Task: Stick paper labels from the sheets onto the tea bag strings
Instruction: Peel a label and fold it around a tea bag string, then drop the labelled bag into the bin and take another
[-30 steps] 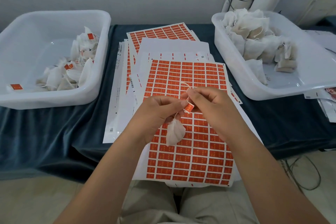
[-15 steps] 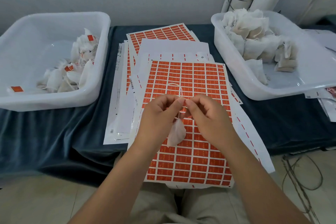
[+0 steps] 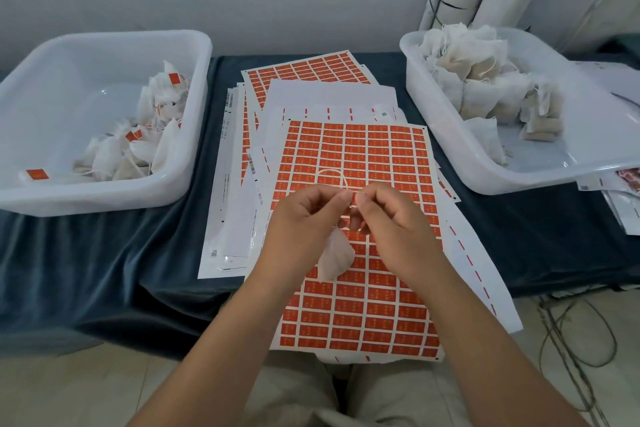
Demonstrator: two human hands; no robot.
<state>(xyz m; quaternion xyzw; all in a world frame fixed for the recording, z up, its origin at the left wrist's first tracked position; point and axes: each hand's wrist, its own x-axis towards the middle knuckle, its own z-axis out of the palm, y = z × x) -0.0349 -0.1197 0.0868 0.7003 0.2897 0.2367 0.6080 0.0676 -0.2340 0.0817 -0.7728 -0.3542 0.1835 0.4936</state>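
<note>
Both hands met at the centre of the frame, above the top label sheet (image 3: 360,149), whose near edge hung out past the table's front edge at lower centre. Bare dark cloth (image 3: 104,253) lay open at lower left, below the left tub (image 3: 194,163), and again at right, below the right tub (image 3: 485,170). Only a narrow strip of cloth parted each tub from the fanned stack of sheets.

The left hand (image 3: 304,218) and right hand (image 3: 398,229) each pinched the string (image 3: 334,173) between thumb and forefinger, fingertips almost touching. What lay between the tips was too small to tell. The string rose in a thin pale loop just above the fingers. The tea bag (image 3: 336,258), white and slightly crumpled, hung below the left hand, between both wrists, over the orange label rows.
</note>
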